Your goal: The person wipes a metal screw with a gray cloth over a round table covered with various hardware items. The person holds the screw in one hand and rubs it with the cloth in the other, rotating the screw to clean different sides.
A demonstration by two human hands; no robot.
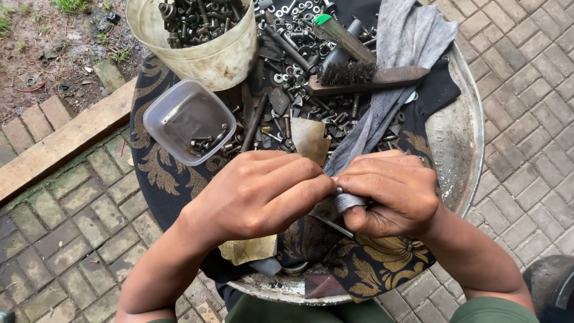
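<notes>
Head view: our left hand (257, 191) pinches small bolt (338, 191); right hand (391, 191) fingers closed round grey rag (382, 101) at bolt, above worktop (460, 143). Bolt stiff, light, likely slippery; grip at ends.

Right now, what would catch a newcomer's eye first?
The two hands meeting at centre: the left hand and right hand pinch a small metal part wrapped in a grey cloth. Behind them lie a wire brush, a bucket of bolts at top left, and a clear plastic tub.
</notes>
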